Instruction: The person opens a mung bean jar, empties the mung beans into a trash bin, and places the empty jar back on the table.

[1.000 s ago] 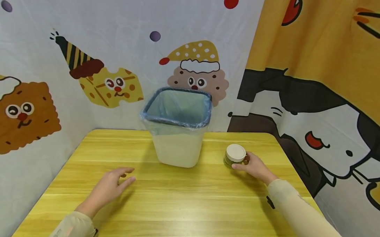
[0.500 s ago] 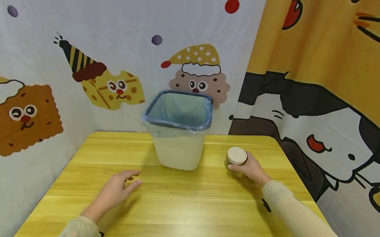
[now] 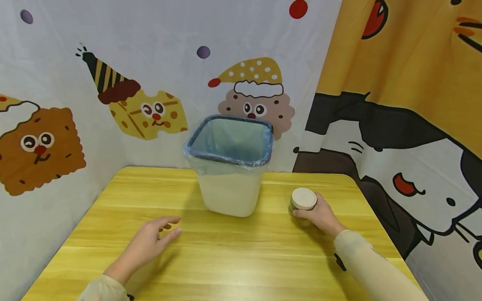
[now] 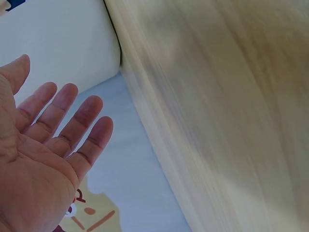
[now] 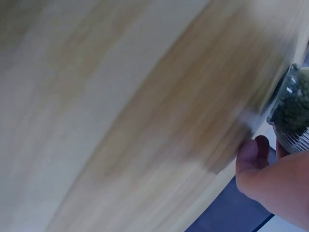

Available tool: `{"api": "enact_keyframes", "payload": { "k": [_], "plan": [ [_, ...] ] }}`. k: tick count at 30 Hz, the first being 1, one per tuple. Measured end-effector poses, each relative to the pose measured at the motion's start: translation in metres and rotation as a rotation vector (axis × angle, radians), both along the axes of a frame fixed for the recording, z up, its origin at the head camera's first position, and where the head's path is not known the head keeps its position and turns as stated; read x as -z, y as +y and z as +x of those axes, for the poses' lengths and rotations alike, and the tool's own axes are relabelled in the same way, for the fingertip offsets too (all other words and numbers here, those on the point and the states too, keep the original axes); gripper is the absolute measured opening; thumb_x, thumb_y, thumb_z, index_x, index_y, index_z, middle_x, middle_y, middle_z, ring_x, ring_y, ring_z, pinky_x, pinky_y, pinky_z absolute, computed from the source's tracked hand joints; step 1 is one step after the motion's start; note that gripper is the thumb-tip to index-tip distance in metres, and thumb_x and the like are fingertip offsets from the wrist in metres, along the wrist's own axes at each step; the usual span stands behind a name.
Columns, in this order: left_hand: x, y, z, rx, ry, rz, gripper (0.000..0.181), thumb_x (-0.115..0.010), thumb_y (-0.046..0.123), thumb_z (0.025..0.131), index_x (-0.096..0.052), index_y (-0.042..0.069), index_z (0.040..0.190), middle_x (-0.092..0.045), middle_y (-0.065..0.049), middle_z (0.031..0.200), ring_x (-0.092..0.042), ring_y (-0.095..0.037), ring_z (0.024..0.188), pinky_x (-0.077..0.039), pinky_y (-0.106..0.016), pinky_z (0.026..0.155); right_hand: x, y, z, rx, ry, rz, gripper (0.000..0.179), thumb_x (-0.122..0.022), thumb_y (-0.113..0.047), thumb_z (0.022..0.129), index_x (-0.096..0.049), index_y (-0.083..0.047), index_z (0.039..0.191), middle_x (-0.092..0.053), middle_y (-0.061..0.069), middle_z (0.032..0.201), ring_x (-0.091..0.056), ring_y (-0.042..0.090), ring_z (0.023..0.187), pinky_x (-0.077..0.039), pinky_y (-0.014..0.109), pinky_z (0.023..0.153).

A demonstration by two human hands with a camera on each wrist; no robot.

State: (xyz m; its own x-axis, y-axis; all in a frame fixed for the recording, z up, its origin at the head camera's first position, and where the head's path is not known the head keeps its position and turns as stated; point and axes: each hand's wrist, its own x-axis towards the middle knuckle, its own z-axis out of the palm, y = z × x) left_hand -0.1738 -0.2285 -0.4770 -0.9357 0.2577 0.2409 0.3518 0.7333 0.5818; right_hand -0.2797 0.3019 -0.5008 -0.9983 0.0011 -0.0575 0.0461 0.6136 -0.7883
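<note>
A small jar (image 3: 303, 199) with a white lid stands at the right of the table. My right hand (image 3: 323, 215) grips its side, thumb in front and the other fingers behind, partly hidden. In the right wrist view the jar (image 5: 292, 110) is clear, with dark green contents, and is cut off by the frame edge. My left hand (image 3: 151, 238) hovers over the table's left half, holding nothing. Its fingers (image 4: 89, 113) are spread and relaxed in the left wrist view.
A whitish bin (image 3: 229, 193) with a translucent blue liner folded over its rim stands at the back middle, between the hands and farther off. The yellow wood-grain table (image 3: 229, 266) ends at a printed curtain (image 3: 153, 47) behind and at the right.
My right fingers have closed further round the jar, which remains in about the same place. The left hand has shifted slightly right. The head view has tilted a little.
</note>
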Motion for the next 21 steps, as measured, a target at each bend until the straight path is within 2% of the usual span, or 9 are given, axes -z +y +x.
{"api": "enact_keyframes", "payload": {
  "k": [3, 8, 10, 12, 16, 21],
  "plan": [
    [-0.001, 0.001, -0.001, 0.004, 0.009, 0.002, 0.043, -0.069, 0.033, 0.106, -0.069, 0.005, 0.139, -0.074, -0.013, 0.135, -0.074, -0.036, 0.114, -0.061, -0.055, 0.096, -0.005, 0.004, 0.001, 0.007, 0.01, -0.022, 0.102, -0.09, -0.039, 0.086, -0.032, -0.001, 0.16, -0.052, 0.025, 0.154, -0.055, 0.042, 0.14, -0.045, 0.058, 0.117],
    [-0.005, 0.005, -0.002, 0.0, 0.028, 0.012, 0.042, -0.068, 0.032, 0.106, -0.069, 0.006, 0.139, -0.074, -0.013, 0.136, -0.074, -0.033, 0.114, -0.061, -0.054, 0.096, -0.015, 0.011, 0.005, 0.016, 0.039, -0.126, 0.098, -0.086, -0.038, 0.091, -0.029, -0.004, 0.163, -0.049, 0.022, 0.156, -0.053, 0.038, 0.141, -0.043, 0.052, 0.116],
    [-0.006, 0.007, -0.002, 0.001, 0.038, 0.022, 0.041, -0.069, 0.031, 0.106, -0.069, 0.006, 0.139, -0.074, -0.012, 0.136, -0.074, -0.033, 0.113, -0.062, -0.054, 0.095, -0.018, 0.014, 0.008, 0.023, 0.046, -0.174, 0.096, -0.085, -0.036, 0.093, -0.028, -0.006, 0.164, -0.048, 0.02, 0.158, -0.051, 0.036, 0.142, -0.044, 0.046, 0.115],
    [-0.006, 0.008, -0.003, 0.003, 0.049, 0.029, 0.041, -0.069, 0.031, 0.106, -0.07, 0.006, 0.138, -0.075, -0.012, 0.135, -0.074, -0.032, 0.112, -0.062, -0.053, 0.094, -0.021, 0.017, 0.012, 0.032, 0.042, -0.198, 0.094, -0.083, -0.036, 0.095, -0.027, -0.009, 0.166, -0.047, 0.018, 0.159, -0.05, 0.032, 0.142, -0.045, 0.034, 0.111],
    [-0.004, 0.009, -0.002, 0.009, 0.052, 0.038, 0.039, -0.069, 0.03, 0.106, -0.07, 0.006, 0.137, -0.075, -0.012, 0.134, -0.074, -0.032, 0.111, -0.062, -0.052, 0.093, -0.025, 0.02, 0.02, 0.033, 0.033, -0.242, 0.089, -0.078, -0.036, 0.098, -0.027, -0.01, 0.166, -0.046, 0.016, 0.158, -0.051, 0.021, 0.136, -0.046, 0.016, 0.098],
    [0.001, 0.009, 0.0, 0.011, 0.035, 0.047, 0.039, -0.07, 0.03, 0.105, -0.071, 0.007, 0.136, -0.075, -0.011, 0.133, -0.074, -0.031, 0.111, -0.062, -0.051, 0.093, -0.031, 0.019, 0.03, 0.046, 0.01, -0.318, 0.087, -0.078, -0.031, 0.099, -0.025, -0.012, 0.166, -0.044, 0.013, 0.158, -0.051, 0.013, 0.129, -0.048, 0.013, 0.096]
  ]
}}
